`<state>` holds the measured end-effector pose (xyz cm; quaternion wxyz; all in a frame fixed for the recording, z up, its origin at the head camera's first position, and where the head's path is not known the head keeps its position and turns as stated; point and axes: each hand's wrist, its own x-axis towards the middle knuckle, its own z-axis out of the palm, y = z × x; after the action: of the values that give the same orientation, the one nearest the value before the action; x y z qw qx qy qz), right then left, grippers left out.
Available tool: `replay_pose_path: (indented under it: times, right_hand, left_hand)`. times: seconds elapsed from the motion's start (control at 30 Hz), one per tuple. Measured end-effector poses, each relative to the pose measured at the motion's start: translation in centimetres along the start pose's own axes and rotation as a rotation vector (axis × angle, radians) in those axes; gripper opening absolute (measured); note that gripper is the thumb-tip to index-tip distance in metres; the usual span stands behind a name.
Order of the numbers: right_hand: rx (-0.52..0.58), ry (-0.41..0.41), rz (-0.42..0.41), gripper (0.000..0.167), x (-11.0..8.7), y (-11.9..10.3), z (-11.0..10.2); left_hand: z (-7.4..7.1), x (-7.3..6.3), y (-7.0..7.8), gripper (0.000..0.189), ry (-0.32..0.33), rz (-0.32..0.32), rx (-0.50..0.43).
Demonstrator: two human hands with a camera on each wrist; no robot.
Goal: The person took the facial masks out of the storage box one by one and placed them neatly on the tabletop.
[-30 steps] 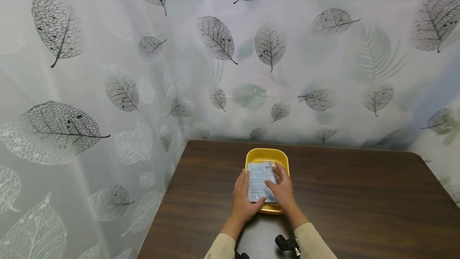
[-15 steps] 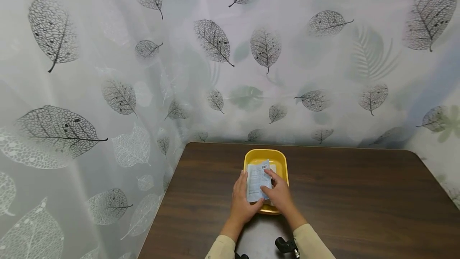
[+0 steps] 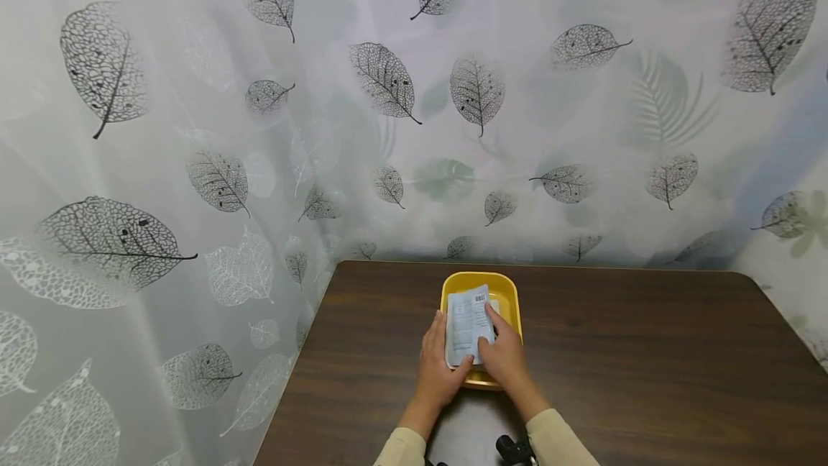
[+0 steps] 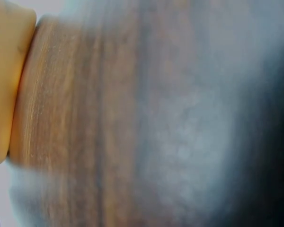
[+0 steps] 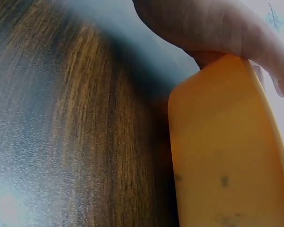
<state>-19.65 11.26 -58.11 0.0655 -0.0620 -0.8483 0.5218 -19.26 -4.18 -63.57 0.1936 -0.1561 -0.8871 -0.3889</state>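
Observation:
A pale blue-white printed packet (image 3: 461, 326) with a barcode near its top right corner lies over the yellow tray (image 3: 481, 280). A vertical crease runs down its right part. My left hand (image 3: 437, 369) holds the packet's left side, fingers along the edge and thumb at the bottom. The right hand (image 3: 507, 359) pinches its right edge, index finger near the barcode and thumb lower down. In the right wrist view, the right hand (image 5: 203, 26) passes over the tray's rim. The left wrist view shows mostly blurred table, with the tray wall (image 4: 9, 85) at the left edge.
The tray stands on a dark wood-grain table (image 3: 621, 351) near its back edge. Behind and to the left hangs a leaf-print curtain (image 3: 323, 128). A black device (image 3: 513, 449) sits by the right sleeve. Something white (image 3: 494, 305) shows beside the packet's upper right.
The right hand's fingers have moved from beyond the packet's right edge onto its barcode side. A crease now shows there. The left hand has stayed nearly in place.

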Motion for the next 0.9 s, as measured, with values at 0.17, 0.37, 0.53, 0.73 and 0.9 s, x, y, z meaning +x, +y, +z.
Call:
replay_pose_path:
  times: [0.17,0.37,0.53,0.73,0.9]
  right_hand:
    - [0.021,0.078,-0.039,0.071,0.2,-0.4,-0.5]
    - [0.081,0.143,-0.102,0.069,0.9,-1.9,-2.9]
    - [0.12,0.183,-0.137,0.067,1.3,-2.7,-5.3]
    - [0.168,0.296,-0.182,0.069,1.6,-3.0,-8.2]
    - [0.139,0.351,-0.127,0.071,2.3,-1.9,-10.8]
  left_hand:
    - [0.0,0.1,-0.1,0.086,-0.008,-0.015,-0.014]
    - [-0.2,0.1,0.0,0.086,-0.011,0.0,-0.012]
    - [-0.4,0.1,0.0,0.086,-0.033,-0.023,-0.024]
    - [-0.4,0.2,-0.1,0.088,-0.056,-0.037,-0.013]
    - [-0.4,0.1,-0.3,0.087,-0.055,-0.02,0.006]
